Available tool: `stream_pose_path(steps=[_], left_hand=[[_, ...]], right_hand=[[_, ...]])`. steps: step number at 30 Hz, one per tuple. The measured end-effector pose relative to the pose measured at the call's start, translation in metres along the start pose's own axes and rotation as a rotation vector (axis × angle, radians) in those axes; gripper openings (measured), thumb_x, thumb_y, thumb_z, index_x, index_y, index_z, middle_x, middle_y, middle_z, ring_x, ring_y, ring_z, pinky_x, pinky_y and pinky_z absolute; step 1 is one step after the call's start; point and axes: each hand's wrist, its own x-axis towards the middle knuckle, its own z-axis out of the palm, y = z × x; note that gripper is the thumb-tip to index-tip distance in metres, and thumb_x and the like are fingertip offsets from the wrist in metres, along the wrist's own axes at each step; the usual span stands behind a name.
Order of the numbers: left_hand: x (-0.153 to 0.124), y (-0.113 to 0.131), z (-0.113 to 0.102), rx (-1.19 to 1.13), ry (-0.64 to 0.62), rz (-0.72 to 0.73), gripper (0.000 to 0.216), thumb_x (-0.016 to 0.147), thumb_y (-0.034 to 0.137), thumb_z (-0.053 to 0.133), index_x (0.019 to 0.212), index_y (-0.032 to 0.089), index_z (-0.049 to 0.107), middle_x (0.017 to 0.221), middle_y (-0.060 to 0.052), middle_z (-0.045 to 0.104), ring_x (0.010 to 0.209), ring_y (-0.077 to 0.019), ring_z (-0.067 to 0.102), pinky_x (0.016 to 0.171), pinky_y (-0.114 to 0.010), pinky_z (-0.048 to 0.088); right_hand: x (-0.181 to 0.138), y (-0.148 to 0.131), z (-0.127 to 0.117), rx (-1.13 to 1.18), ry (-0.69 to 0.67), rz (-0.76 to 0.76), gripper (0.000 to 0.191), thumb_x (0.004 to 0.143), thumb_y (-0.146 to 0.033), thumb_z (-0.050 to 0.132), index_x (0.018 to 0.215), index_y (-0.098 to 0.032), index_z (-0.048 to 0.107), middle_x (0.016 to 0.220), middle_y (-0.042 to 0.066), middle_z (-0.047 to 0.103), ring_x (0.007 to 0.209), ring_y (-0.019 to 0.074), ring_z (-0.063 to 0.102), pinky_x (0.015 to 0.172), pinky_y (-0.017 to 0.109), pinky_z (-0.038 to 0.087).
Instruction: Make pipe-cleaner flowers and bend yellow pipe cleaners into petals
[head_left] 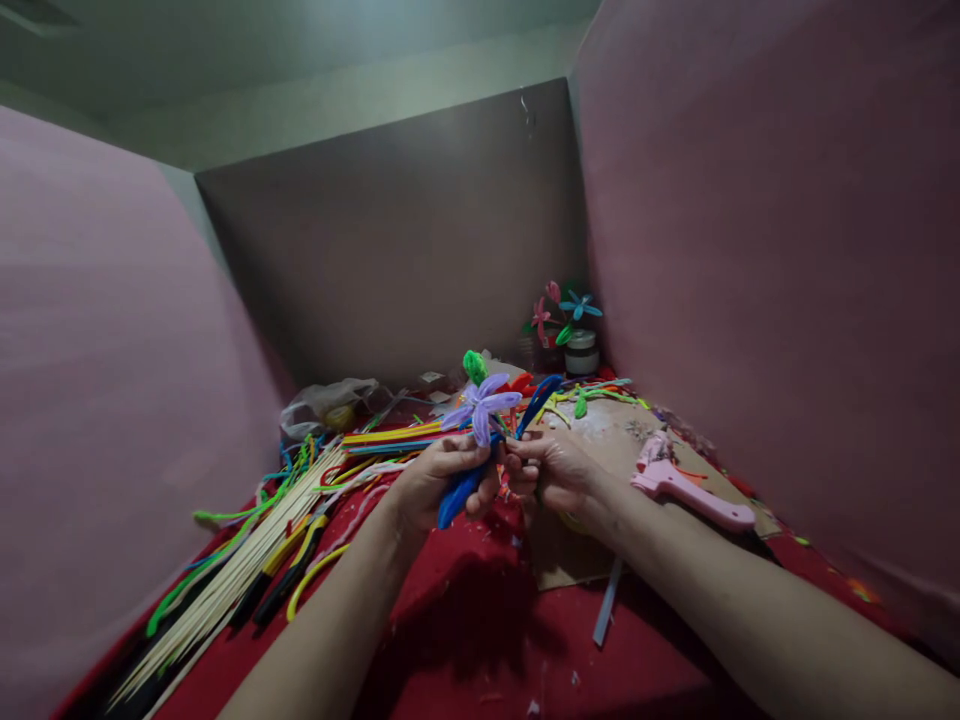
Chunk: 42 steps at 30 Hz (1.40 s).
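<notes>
The left hand pinches a purple flower under its petals, 1 blue leaf jutting below; the right hand seems to pinch a 2nd blue leaf by its base, the exact contact hidden. The step looks like joining leaf to stem; the next move calls for a steady left hold and light right pressure. Nearer than the right hand lies a glue stick; right of it, a glue gun crowds the forearm. Wooden sticks lie left of the left hand; beyond both stands a jar.
</notes>
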Motion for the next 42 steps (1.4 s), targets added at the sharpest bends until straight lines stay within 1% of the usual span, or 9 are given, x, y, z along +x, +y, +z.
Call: stream_pose_path(steps=[4,12,18,22,26,29,33,39,42], left_hand=[[0.004,-0.012,0.0,0.002,-0.014,0.067,0.023,0.072,0.033,0.065,0.07,0.013,0.056,0.041,-0.002,0.056,0.028,-0.0075,0.044,0.033,-0.017,0.033],[-0.009,0.002,-0.013,0.097,-0.018,-0.037,0.02,0.064,0.027,0.072,0.071,0.009,0.066,0.055,-0.009,0.065,0.04,-0.0135,0.058,0.037,-0.019,0.043],[-0.015,-0.002,-0.031,0.135,-0.015,-0.008,0.019,0.061,0.022,0.072,0.076,0.011,0.068,0.059,-0.009,0.067,0.043,-0.0141,0.059,0.042,-0.021,0.046],[-0.013,-0.014,-0.04,0.235,0.016,-0.113,0.016,0.064,0.021,0.068,0.076,0.011,0.066,0.059,-0.008,0.067,0.045,-0.0137,0.06,0.045,-0.021,0.046],[-0.005,-0.028,-0.03,0.333,0.001,-0.219,0.022,0.068,0.029,0.066,0.081,0.011,0.066,0.061,-0.009,0.067,0.041,-0.0128,0.058,0.036,-0.018,0.037],[0.003,-0.033,-0.01,0.325,0.094,-0.072,0.024,0.071,0.033,0.064,0.084,0.012,0.065,0.062,-0.006,0.065,0.043,-0.0101,0.055,0.038,-0.017,0.033],[0.015,-0.036,0.011,0.278,0.28,0.118,0.025,0.068,0.034,0.068,0.083,0.014,0.065,0.062,0.001,0.058,0.039,-0.0028,0.039,0.039,-0.017,0.027],[0.02,-0.04,0.01,0.361,0.268,0.148,0.03,0.071,0.042,0.063,0.068,0.013,0.061,0.048,0.005,0.043,0.039,-0.0027,0.029,0.04,-0.018,0.02],[0.019,-0.04,0.009,0.389,0.287,0.119,0.031,0.071,0.042,0.062,0.063,0.012,0.059,0.049,0.002,0.05,0.038,-0.0033,0.03,0.04,-0.02,0.018]], right_hand=[[0.001,0.005,-0.001,0.092,-0.039,0.078,0.019,0.073,-0.018,0.06,0.057,-0.014,0.051,0.038,-0.007,0.035,0.036,0.0041,0.024,0.039,0.017,0.027],[0.003,0.005,-0.002,0.108,0.0,-0.011,0.011,0.075,-0.015,0.058,0.065,-0.013,0.054,0.045,-0.006,0.044,0.036,0.003,0.025,0.038,0.015,0.025],[0.004,0.005,0.003,0.078,0.152,-0.089,0.006,0.07,-0.014,0.063,0.066,-0.013,0.058,0.048,-0.003,0.051,0.038,0.0043,0.038,0.039,0.016,0.032],[0.006,0.001,0.003,0.102,0.239,-0.192,0.008,0.069,-0.012,0.065,0.066,-0.015,0.059,0.053,-0.002,0.056,0.043,0.0056,0.045,0.042,0.015,0.036],[0.007,-0.002,0.001,0.131,0.264,-0.229,0.007,0.069,-0.013,0.065,0.064,-0.015,0.06,0.053,-0.001,0.058,0.045,0.0075,0.049,0.046,0.019,0.041],[0.008,0.002,0.0,0.155,0.279,-0.221,0.004,0.068,-0.016,0.067,0.068,-0.014,0.064,0.058,0.001,0.064,0.053,0.0114,0.056,0.053,0.024,0.046],[0.009,0.008,-0.001,0.111,0.163,-0.163,0.02,0.06,-0.027,0.076,0.07,-0.014,0.065,0.061,0.002,0.065,0.056,0.0139,0.057,0.05,0.024,0.042],[0.012,0.012,-0.004,0.002,0.038,-0.097,0.032,0.054,-0.033,0.08,0.072,-0.011,0.066,0.056,0.0,0.061,0.048,0.0103,0.052,0.045,0.022,0.037],[0.013,0.014,-0.003,-0.082,0.03,-0.103,0.03,0.058,-0.034,0.077,0.074,-0.011,0.065,0.056,-0.001,0.059,0.043,0.0093,0.049,0.04,0.022,0.033]])
